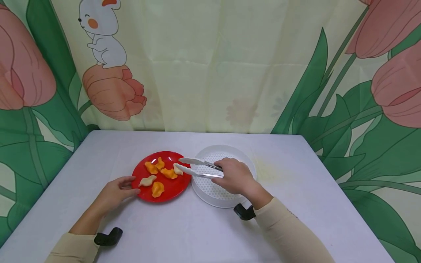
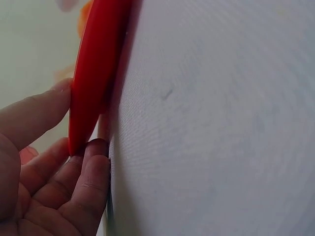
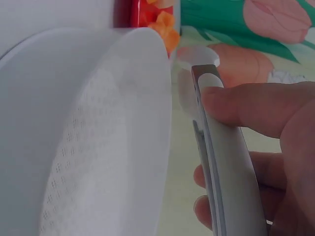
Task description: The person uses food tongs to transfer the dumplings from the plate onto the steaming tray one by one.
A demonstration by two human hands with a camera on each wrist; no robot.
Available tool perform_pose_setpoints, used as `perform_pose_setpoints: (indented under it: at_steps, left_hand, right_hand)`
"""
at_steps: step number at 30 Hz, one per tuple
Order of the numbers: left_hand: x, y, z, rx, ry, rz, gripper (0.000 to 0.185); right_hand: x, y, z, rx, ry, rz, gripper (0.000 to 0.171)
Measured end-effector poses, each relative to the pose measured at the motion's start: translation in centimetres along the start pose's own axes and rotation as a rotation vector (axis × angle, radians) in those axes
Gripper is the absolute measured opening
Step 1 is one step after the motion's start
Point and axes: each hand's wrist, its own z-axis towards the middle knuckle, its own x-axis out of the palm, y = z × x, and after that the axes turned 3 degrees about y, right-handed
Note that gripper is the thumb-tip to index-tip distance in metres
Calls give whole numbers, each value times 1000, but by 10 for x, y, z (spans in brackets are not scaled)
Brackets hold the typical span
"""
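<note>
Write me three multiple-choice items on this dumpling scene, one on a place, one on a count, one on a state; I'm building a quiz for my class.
1. Where does the white steamer tray stand relative to the red plate?
A. On its right
B. On its left
C. On top of it

2. How many orange dumplings lie on the plate?
A. One
B. Four
C. Eight

3. What is the right hand doing?
A. Lying flat on the table
B. Gripping the tongs
C. Lifting the tray

Answers:
1 A: in the head view the tray sits right of the plate.
2 B: four orange pieces show, alongside paler ones.
3 B: its fingers curl round the tongs, whose tips reach over the plate; the left hand touches the plate's rim.
</note>
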Motion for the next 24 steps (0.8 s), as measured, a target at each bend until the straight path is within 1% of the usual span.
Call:
perform_pose_setpoints:
  at_steps: [6, 13, 18, 24]
  left_hand:
    - [0, 0, 0, 16, 0, 17, 80]
    - [-1, 1, 1, 20, 6, 18, 82]
    - [-1, 2, 2, 20, 2, 24, 82]
    - [-1, 1, 1, 15, 3, 19, 82]
  right_hand:
    - [2, 11, 8, -16, 0, -51, 43]
    - [4, 23, 15, 4, 12, -117, 42]
    - [5, 29, 17, 17, 21, -149, 39]
    - [6, 33, 17, 3, 3, -162, 35]
